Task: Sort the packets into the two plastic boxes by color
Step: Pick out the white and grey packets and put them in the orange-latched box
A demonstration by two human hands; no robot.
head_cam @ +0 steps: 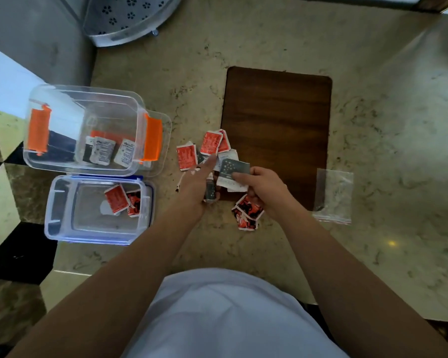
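A loose pile of packets lies on the counter: red packets (210,142) at the top and red-and-black ones (246,215) lower right. My right hand (263,188) pinches a dark grey packet (232,167) above the pile. My left hand (198,186) holds another dark packet (210,192) in its palm, its forefinger stretched toward the pile. The clear box with orange clips (52,161) holds white and grey packets (102,150). The blue-rimmed box (60,228) below it holds red packets (115,198).
A dark wooden board (277,112) lies under the pile's right edge. An empty zip bag (334,196) sits to the right. A perforated metal rack (124,19) stands at the back left. Both boxes sit at the counter's left edge, above a tiled floor.
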